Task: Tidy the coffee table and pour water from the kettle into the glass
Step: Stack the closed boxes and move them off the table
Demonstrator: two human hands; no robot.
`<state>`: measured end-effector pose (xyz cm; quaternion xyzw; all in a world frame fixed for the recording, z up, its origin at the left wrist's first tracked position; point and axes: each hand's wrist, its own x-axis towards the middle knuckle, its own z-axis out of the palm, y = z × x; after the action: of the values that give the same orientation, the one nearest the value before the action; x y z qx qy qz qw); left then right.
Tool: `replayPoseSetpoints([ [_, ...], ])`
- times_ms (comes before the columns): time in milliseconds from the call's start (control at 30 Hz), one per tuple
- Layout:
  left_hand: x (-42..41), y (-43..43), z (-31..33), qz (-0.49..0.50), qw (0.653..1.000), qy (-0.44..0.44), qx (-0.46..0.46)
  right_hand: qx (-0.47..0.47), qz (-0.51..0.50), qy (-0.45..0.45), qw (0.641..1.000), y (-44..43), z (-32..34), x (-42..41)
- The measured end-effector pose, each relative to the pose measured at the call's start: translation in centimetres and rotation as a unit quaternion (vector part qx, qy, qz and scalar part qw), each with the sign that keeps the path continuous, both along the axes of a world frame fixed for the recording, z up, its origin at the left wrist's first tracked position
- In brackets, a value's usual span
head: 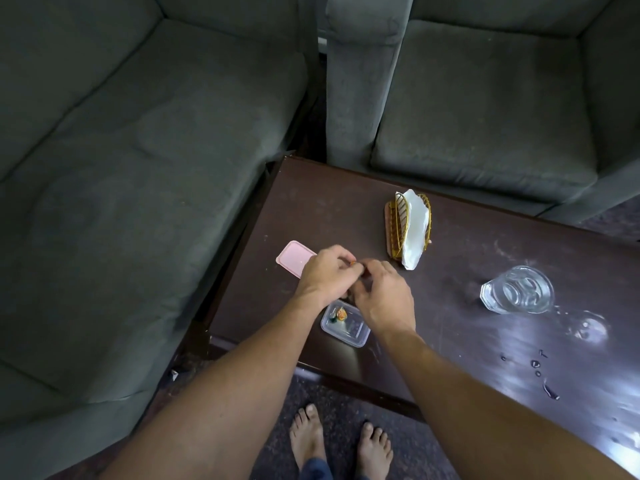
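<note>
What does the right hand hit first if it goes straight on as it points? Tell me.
The right hand points toward the left hand, so it would likely meet that first; the pink lid lies beyond. Depth unclear.

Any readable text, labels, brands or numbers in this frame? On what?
None readable.
No print shows on the lid, glass or napkin holder.
The sweet in the tub: wrapper print too small to read.
The orange item pinched between left hand and right hand: mostly hidden.
Marks on the table are water drops, not letters.
</note>
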<state>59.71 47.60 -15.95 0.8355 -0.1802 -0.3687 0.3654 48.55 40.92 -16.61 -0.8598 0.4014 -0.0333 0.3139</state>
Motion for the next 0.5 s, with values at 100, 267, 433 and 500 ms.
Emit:
replayPoseSetpoints([
  [100, -0.7, 1.3, 0.4, 0.011, 0.999, 0.027, -0.013, 0.003, 0.007, -0.017, 1.000, 0.6, 0.4, -0.7],
  [267, -1.1, 3.3, 0.4, 0.015, 1.000, 0.005, 0.012, 0.012, -0.001, -0.032, 0.999, 1.6, 0.6, -2.2],
  [433, 0.1, 5.4, -0.2, 0.074, 0.992, -0.067, 0.081, 0.003, 0.060, 0.023, 0.998, 2.9, 0.2, -3.8],
  [500, 0.5, 6.1, -0.6, 0.078, 0.985, -0.101, 0.113, -0.012, 0.098, 0.069, 0.993, 3.6, -0.1, -4.1],
])
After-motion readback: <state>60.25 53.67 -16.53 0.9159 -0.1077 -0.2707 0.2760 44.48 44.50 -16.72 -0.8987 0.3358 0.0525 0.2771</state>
